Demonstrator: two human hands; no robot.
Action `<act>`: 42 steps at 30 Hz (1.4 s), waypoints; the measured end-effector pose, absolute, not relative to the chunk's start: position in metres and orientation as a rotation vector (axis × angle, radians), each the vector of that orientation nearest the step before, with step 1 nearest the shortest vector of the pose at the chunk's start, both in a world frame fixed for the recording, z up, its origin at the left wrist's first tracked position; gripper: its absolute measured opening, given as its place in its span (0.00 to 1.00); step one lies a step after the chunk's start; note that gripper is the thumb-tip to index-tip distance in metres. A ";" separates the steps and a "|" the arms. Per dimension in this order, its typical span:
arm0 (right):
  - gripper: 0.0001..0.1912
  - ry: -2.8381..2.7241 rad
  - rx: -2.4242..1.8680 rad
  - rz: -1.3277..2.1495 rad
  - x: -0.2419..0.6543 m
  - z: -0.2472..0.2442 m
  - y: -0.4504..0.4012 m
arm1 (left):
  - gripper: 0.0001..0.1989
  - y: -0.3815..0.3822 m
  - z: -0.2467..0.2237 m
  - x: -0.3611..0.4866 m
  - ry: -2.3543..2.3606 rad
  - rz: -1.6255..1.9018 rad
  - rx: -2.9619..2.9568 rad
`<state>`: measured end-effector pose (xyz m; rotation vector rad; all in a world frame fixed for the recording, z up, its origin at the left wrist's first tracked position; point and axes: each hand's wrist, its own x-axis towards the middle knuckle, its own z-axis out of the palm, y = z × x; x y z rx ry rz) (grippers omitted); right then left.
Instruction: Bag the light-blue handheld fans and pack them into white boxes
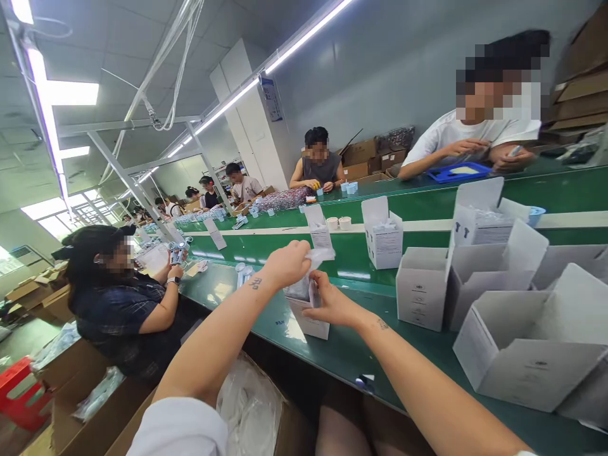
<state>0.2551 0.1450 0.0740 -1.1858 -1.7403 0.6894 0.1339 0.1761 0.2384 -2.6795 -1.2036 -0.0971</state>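
Note:
A small white box (311, 322) stands open on the green table in front of me. My left hand (291, 263) is above it, fingers closed on a clear plastic bag (322, 256) at the box's top. My right hand (332, 301) holds the box's right side, thumb on the front and fingers at the upper edge. Greyish wrapped contents show inside the box, partly hidden by my hands. Just left of the box lie light blue parts (243, 272).
Several open white boxes (420, 291) crowd the right side. Two filled boxes, one of them upright (384, 244), stand on the belt beyond. A person (123, 297) works at the left; others sit opposite. Below me is a carton with plastic bags (249, 405).

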 end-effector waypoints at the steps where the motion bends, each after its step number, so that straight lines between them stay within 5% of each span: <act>1: 0.41 -1.723 -1.181 0.693 0.257 0.072 0.145 | 0.10 0.175 0.234 0.135 -1.258 -0.193 -2.634; 4: 0.40 -1.671 -1.151 0.706 0.261 0.067 0.147 | 0.11 0.169 0.218 0.134 -1.346 -0.316 -2.568; 11: 0.36 -1.653 -1.046 0.748 0.251 0.084 0.147 | 0.26 0.176 0.222 0.099 -1.135 0.028 -3.197; 14: 0.36 -1.567 -1.089 0.746 0.241 0.095 0.146 | 0.23 0.191 0.225 0.083 -1.172 0.275 -3.149; 18: 0.33 -1.523 -1.176 0.647 0.231 0.100 0.150 | 0.36 0.206 0.218 0.074 -1.082 0.508 -2.959; 22: 0.26 -1.561 -1.343 0.638 0.235 0.106 0.150 | 0.39 0.207 0.207 0.070 -1.197 0.194 -3.132; 25: 0.27 -1.671 -1.423 0.667 0.243 0.113 0.147 | 0.29 0.198 0.190 0.069 -1.254 -0.209 -3.147; 28: 0.37 -1.769 -1.377 0.770 0.252 0.113 0.145 | 0.19 0.188 0.174 0.071 -1.269 -0.216 -2.910; 37: 0.38 -1.708 -1.216 0.950 0.254 0.091 0.150 | 0.30 0.170 0.159 0.075 -1.029 0.049 -2.825; 42: 0.39 -1.705 -1.152 0.784 0.245 0.092 0.192 | 0.14 0.198 0.130 0.076 -1.145 -0.146 -2.711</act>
